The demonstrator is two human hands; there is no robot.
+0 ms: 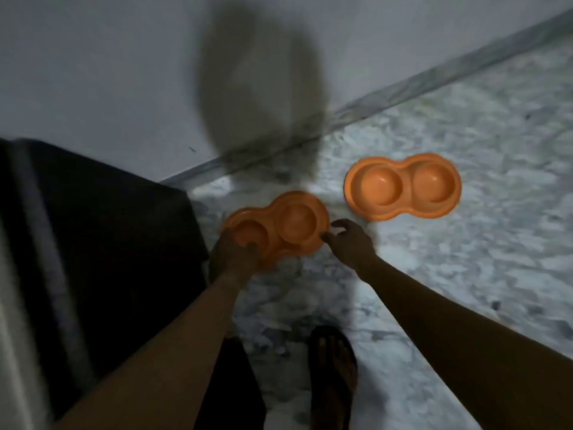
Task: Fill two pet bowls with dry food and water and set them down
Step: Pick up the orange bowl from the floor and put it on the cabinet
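Near the middle of the frame, on the marble floor [465,125], the left hand [234,259] is gripping the lower-left end of an orange double bowl [297,225], thumb curled over the rim, while the right hand [350,240] is hovering at its right edge with fingers [339,225] loosely spread, gripping nothing. A second orange double bowl [403,187] is lying flat to the right of centre, well apart from both hands. All four wells are looking empty, though the picture is blurred, so the filling with dry food and water and the setting down all appear to be waiting. A dark cabinet [108,243] is filling the left side.
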